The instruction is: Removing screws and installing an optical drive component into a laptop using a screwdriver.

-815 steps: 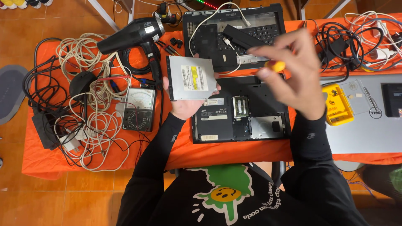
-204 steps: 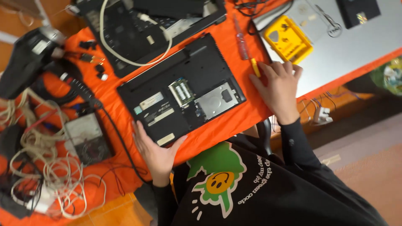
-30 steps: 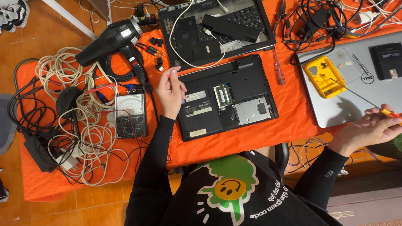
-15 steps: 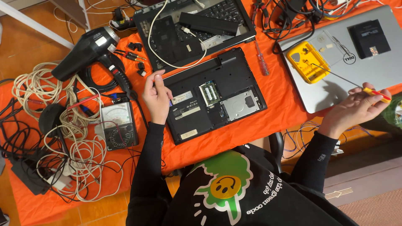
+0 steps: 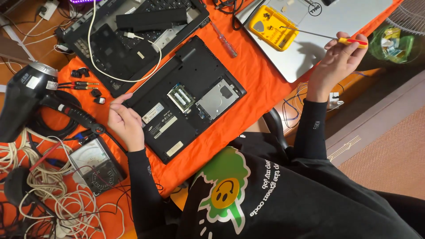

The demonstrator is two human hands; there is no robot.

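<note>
Fingers (image 5: 343,42) around screwdriver (image 5: 325,37), above silver laptop (image 5: 336,26)

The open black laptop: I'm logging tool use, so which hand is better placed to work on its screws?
Probably the right hand: it holds the yellow-handled screwdriver, raised over the silver laptop. The left hand is bare and rests on the open black laptop.

A black hair dryer (image 5: 24,99) lies at the left of the orange-covered worktop (image 5: 261,95), above an analog multimeter (image 5: 96,164) and tangled white cables (image 5: 66,206). A yellow tool case (image 5: 272,26) rests on a closed silver laptop (image 5: 327,33).
</note>
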